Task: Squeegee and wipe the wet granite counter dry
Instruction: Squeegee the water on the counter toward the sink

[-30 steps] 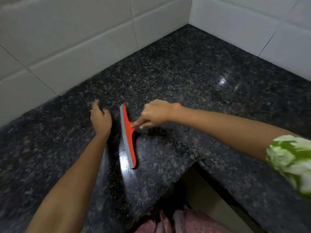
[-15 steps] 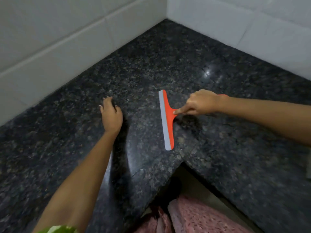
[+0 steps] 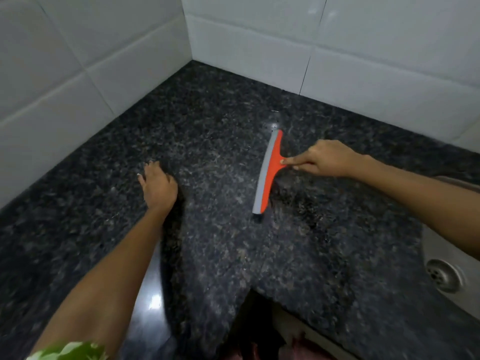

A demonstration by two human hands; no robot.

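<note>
An orange squeegee (image 3: 268, 172) with a grey rubber blade lies blade-down on the dark speckled granite counter (image 3: 233, 255), right of centre. My right hand (image 3: 322, 159) grips its handle, index finger stretched along the neck toward the blade. My left hand (image 3: 157, 187) rests on the counter to the left, fingers slightly bent and holding nothing. A gap of bare granite separates the left hand from the blade. Small glints of wetness show just beyond the blade's far tip.
White tiled walls (image 3: 259, 48) meet in a corner behind the counter. A steel sink (image 3: 446, 276) with a drain sits at the right edge. The counter's front has an inner corner notch (image 3: 252, 294) near my body.
The squeegee and my right hand have travelled to the right, away from my left hand, which stayed planted on the counter. The view shifted so that the sink has come into sight.
</note>
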